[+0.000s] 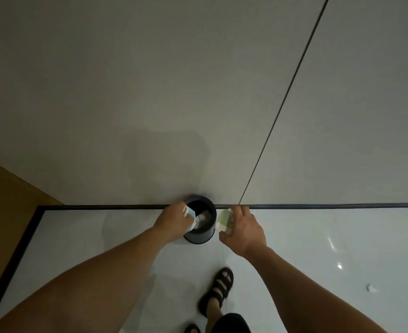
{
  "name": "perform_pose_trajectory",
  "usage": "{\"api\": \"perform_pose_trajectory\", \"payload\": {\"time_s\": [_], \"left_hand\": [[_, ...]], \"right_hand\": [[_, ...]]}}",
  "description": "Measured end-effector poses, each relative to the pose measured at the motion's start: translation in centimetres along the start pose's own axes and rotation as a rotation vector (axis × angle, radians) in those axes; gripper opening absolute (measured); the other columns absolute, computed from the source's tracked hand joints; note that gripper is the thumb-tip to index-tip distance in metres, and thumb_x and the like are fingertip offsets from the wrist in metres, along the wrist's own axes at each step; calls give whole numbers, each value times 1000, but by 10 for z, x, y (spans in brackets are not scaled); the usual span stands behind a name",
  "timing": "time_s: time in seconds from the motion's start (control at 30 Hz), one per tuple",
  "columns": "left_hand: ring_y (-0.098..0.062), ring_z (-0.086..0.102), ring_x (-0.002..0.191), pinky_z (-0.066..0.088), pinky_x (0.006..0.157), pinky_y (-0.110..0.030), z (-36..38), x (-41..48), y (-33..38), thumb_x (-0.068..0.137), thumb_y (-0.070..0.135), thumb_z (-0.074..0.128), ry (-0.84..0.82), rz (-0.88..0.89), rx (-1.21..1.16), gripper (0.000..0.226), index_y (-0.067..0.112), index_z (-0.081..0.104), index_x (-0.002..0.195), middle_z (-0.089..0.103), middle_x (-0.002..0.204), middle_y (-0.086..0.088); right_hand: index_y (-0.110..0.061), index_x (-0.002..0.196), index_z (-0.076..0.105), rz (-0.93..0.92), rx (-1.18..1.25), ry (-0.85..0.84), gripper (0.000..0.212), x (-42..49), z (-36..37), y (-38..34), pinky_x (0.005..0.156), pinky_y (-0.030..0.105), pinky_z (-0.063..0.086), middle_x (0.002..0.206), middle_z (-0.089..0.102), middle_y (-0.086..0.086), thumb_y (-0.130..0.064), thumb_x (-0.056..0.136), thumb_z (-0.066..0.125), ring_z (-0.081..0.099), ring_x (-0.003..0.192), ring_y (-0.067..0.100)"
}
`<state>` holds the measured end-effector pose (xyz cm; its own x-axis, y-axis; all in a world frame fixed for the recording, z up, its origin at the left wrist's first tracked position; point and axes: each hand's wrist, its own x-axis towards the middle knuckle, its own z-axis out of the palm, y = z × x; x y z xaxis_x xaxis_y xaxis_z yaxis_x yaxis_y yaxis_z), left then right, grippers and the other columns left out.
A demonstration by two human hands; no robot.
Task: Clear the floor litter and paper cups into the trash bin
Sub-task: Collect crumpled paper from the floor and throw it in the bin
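Observation:
A small dark round trash bin (209, 233) stands on the white floor against the wall's dark skirting, with pale crumpled litter (204, 218) inside. My left hand (173, 221) holds a paper cup with a blue band (190, 216) over the bin's left rim. My right hand (243, 228) grips a pale green and white paper cup (224, 219) just right of the bin's rim. Both cups are partly hidden by my fingers.
A grey wall fills the upper view, with a dark skirting strip (318, 206) along its base. Two small pieces of litter (371, 287) lie on the glossy floor at the far right. My sandalled foot (218, 290) stands behind the bin. A brown panel (3, 200) is at left.

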<state>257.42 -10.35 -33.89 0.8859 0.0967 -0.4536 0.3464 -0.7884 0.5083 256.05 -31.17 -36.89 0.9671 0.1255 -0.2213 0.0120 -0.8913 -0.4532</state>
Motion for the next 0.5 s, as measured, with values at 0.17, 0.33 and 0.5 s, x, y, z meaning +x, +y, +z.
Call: {"api": "perform_pose_trajectory", "payload": {"time_s": [0.17, 0.33, 0.5], "left_hand": [[-28, 57, 105, 43, 81, -30, 12, 73, -3, 92, 24, 53, -65, -20, 56, 29, 6, 55, 115, 59, 118, -14], [-19, 58, 101, 45, 82, -25, 36, 162, -17, 93, 23, 53, -99, -91, 36, 25, 10, 58, 113, 61, 116, -8], [-17, 57, 93, 46, 77, -24, 88, 251, -39, 97, 23, 51, -161, -119, -6, 23, 8, 58, 112, 62, 110, -11]], "right_hand": [[-27, 138, 33, 59, 87, -77, 78, 70, 34, 10, 85, 30, 49, 129, 43, -2, -48, 73, 72, 48, 110, 19], [-29, 136, 34, 127, 145, -175, 76, 142, 91, 29, 87, 29, 50, 129, 42, -4, -48, 72, 71, 46, 111, 16], [-30, 135, 32, 201, 137, -232, 73, 202, 166, 56, 89, 29, 50, 130, 40, -4, -47, 75, 70, 46, 111, 16]]}}
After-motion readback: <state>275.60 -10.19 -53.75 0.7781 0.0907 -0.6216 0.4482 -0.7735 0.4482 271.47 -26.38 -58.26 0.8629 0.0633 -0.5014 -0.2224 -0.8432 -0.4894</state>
